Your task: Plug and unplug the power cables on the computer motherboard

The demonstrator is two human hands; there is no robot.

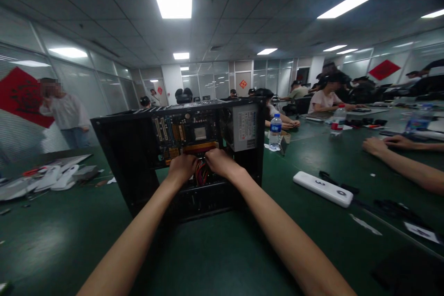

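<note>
An open black computer case (pixel 125 157) stands on the green table (pixel 215 249) in front of me, its motherboard (pixel 187 134) and grey power supply (pixel 244 127) exposed. Both my hands reach inside it, side by side. My left hand (pixel 182 167) is curled closed beside a bundle of red and yellow cables (pixel 201 173). My right hand (pixel 219 161) is closed too, its fingers down among the same cables just below the motherboard. What each hand grips is hidden by the knuckles.
A white power strip (pixel 322 188) and dark cables lie to the right. Another person's arms (pixel 402 157) rest on the table at far right. Water bottles (pixel 275 132) stand behind the case. Papers and parts (pixel 48 178) lie at left. Several people sit or stand around.
</note>
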